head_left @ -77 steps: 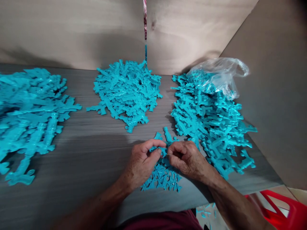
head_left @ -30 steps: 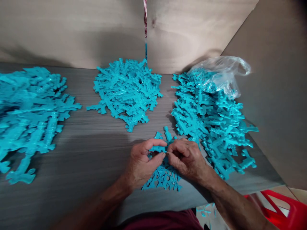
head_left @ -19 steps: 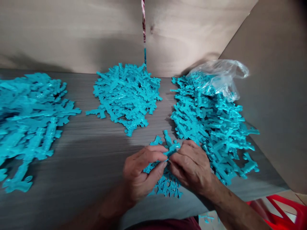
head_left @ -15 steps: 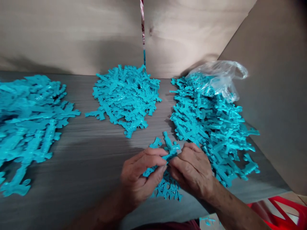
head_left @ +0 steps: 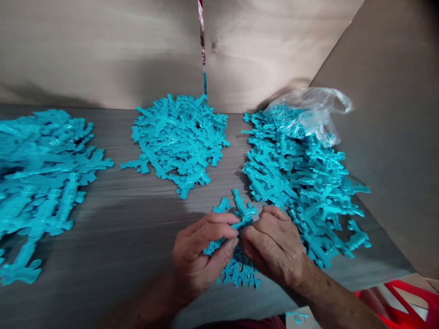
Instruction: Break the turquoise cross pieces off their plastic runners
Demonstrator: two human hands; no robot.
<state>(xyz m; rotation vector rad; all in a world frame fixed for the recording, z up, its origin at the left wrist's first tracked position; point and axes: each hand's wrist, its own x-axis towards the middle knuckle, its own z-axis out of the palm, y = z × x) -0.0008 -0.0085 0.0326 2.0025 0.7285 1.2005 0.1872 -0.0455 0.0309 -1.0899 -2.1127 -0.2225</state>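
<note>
My left hand [head_left: 206, 246] pinches a turquoise moulded piece [head_left: 244, 211] between thumb and fingers near the table's front. Against it on the right, my right hand [head_left: 274, 242] is closed on the same piece, its fingertips largely hidden behind its knuckles. The piece has a narrow stem that points away from me. Under and around both hands lie small turquoise bits [head_left: 242, 272], partly covered by the hands.
Turquoise pieces form a left pile [head_left: 44, 169], a middle pile [head_left: 178, 137] and a right pile [head_left: 295, 173]. A clear plastic bag [head_left: 318, 112] rests on the right pile. Panels rise behind and at right. A red object [head_left: 404, 301] stands lower right.
The view has shifted very slightly. Both hands keep nearly the same place and hold on the piece.
</note>
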